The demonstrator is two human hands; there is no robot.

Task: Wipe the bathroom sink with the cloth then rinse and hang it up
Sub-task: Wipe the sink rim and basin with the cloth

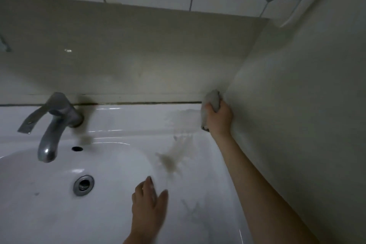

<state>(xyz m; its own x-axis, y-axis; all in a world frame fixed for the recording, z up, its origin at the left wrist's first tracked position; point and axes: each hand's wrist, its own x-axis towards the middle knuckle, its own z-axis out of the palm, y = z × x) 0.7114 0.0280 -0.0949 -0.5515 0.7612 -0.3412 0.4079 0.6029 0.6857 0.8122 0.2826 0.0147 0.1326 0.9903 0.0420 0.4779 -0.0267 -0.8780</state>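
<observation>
The left hand (148, 202) is lying nearest the camera, low in the centre of the frame, resting flat with its fingers spread on the white sink (122, 117) just right of the bowl and holding nothing. It is blurred, so whether it is pressing down or only hovering over the surface is hard to say. To its left the drain (83, 185) is sitting at the bottom of the bowl, and the tap (53, 123) is standing in the left middle of the frame with no water visibly running from it.

The right arm is reaching up along the wall (297, 105) on the right side of the frame. The right hand (218, 114) is squeezing the grey cloth (213, 100) in a closed fist at the far right corner of the sink's back ledge, where ledge, back wall and side wall are meeting. The cloth is bunched up, sticking out above the fingers and also poking out below the palm, and it is pressing into that corner.

The wiping looks to be under way, not finished: a brownish smear (172, 158) is lying on the flat right part of the sink between the two hands, and fainter marks are showing lower down. Rinsing and hanging the cloth are not yet done.
</observation>
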